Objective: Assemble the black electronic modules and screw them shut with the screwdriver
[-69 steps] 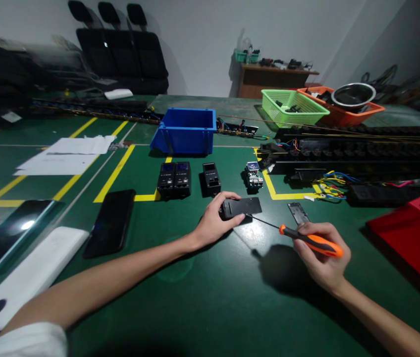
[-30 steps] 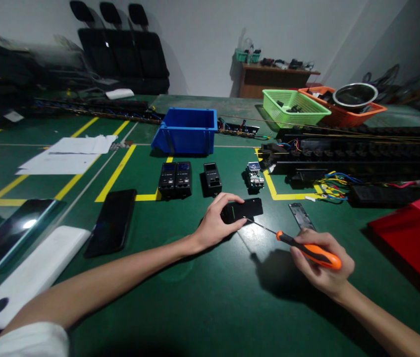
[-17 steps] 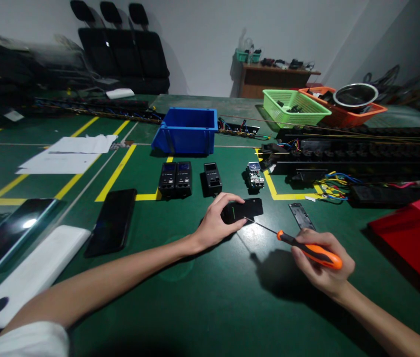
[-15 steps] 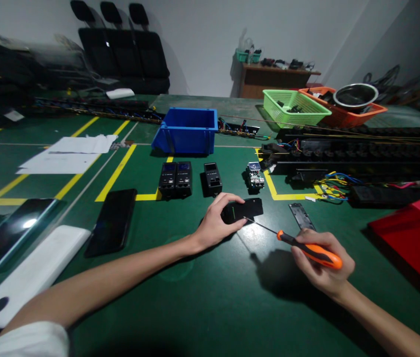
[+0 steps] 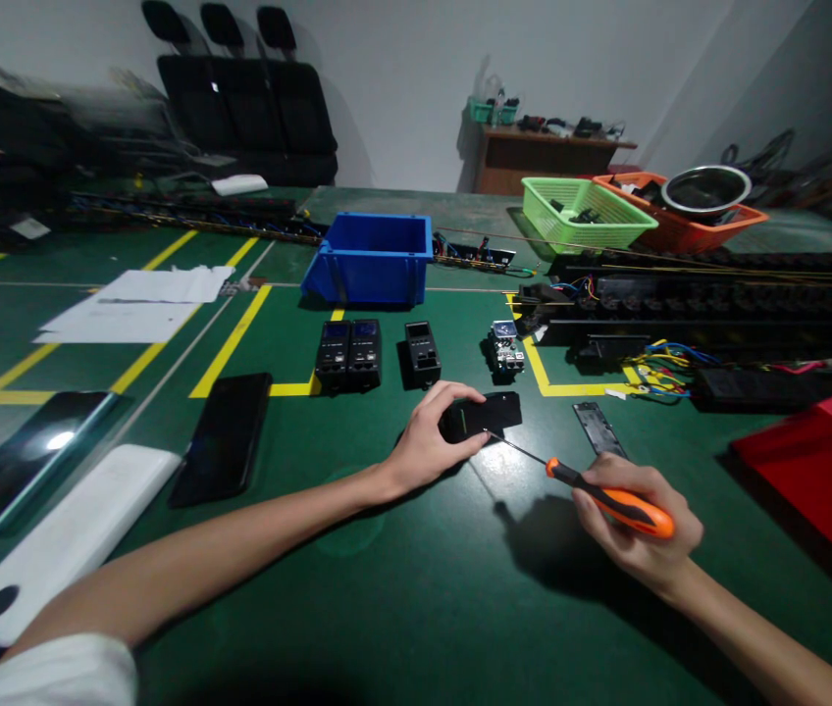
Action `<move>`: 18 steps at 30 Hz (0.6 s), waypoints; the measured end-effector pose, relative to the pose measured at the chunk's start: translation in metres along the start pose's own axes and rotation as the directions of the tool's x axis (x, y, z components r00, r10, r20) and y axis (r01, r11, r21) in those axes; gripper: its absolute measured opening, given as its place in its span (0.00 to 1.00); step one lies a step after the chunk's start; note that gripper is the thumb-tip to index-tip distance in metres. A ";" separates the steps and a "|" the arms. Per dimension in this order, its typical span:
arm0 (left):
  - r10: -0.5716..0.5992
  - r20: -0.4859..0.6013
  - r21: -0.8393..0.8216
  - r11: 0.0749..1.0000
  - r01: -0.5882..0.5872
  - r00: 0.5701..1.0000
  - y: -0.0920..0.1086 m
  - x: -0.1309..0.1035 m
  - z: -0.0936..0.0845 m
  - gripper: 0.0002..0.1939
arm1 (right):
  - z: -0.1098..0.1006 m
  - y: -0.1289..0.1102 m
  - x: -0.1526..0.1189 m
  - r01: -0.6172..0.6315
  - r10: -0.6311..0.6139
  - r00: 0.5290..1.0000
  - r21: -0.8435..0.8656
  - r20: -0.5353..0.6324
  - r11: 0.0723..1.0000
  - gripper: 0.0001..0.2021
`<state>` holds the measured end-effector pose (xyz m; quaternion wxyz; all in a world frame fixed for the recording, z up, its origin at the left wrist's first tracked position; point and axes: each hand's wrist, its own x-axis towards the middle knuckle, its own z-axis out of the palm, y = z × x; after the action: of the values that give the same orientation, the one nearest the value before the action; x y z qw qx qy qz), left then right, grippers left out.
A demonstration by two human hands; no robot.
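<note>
From the head view, I see two bare hands at work over the green bench (image 5: 401,608). The left hand (image 5: 427,441) is curled in a C round the left end of a flat black case (image 5: 494,412), fingers along the far edge and thumb along the near one, so it has firm hold of it. The case sits mid-bench, broad face up; whether it rests on the surface or just above, I can't tell. The right hand (image 5: 644,554) is closed round the orange-and-black handle of a screwdriver (image 5: 629,508), its shaft slanting down leftward to the case's near edge, beside the left thumb. The tip is too small for me to say if it sits in a screw.

To my eye, the step in hand is working at that edge with the driver. The next move calls for a steady left grip and a true line behind the tip.

Just beyond the right fingers lies a thin dark plate (image 5: 597,427). Behind the case stand a bare circuit unit (image 5: 506,350), a single black module (image 5: 422,355) and a side-by-side pair of modules (image 5: 347,358).
</note>
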<state>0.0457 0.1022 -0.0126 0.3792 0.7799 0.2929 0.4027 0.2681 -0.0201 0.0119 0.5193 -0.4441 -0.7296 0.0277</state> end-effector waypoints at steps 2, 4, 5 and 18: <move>0.001 -0.005 -0.001 1.000 -0.001 1.000 0.000 0.000 0.000 0.18 | 0.001 0.001 0.001 0.004 -0.006 0.999 0.046 0.033 0.999 0.17; -0.001 -0.006 0.001 1.000 0.001 1.000 0.000 0.000 0.000 0.18 | 0.001 0.001 0.003 0.005 -0.010 0.998 0.080 0.065 0.997 0.18; -0.003 -0.006 0.003 1.000 0.003 1.000 0.000 0.000 0.000 0.18 | 0.001 0.001 0.004 0.005 -0.013 0.997 0.092 0.081 0.996 0.18; -0.044 -0.020 0.001 0.999 0.044 0.999 -0.002 0.000 0.001 0.19 | 0.000 -0.003 0.008 0.009 -0.026 0.983 0.096 0.184 0.995 0.14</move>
<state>0.0463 0.1026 -0.0147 0.3843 0.7696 0.3141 0.4017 0.2656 -0.0161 0.0191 0.4699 -0.4081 -0.7764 0.0988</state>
